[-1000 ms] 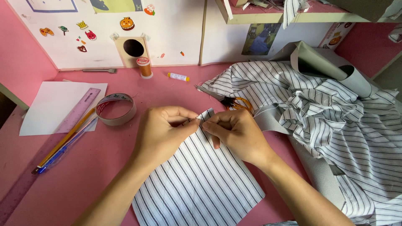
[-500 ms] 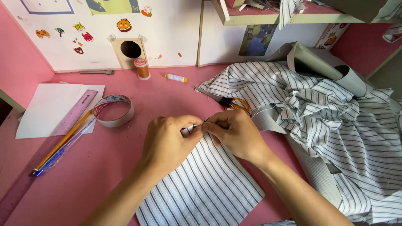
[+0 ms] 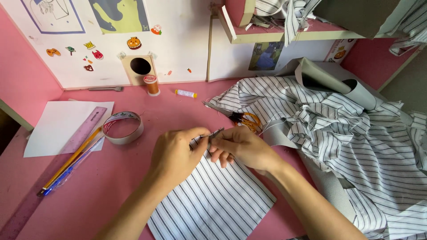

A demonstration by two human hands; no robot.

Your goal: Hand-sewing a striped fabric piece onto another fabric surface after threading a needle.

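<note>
Pinching the top corner of the striped cloth (image 3: 213, 200) on the pink desk (image 3: 133, 178), the left hand (image 3: 175, 155) and right hand (image 3: 240, 146) meet, fingers clamped together on it; scissors (image 3: 244, 119) lie just beyond.

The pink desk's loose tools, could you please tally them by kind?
Tape roll: 1
Ruler: 1
Pencils or pens: 2
Thread spools: 2
Scissors: 1
Total: 7

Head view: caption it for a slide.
Left hand and right hand pinch a striped fabric piece on a pink desk.
</note>
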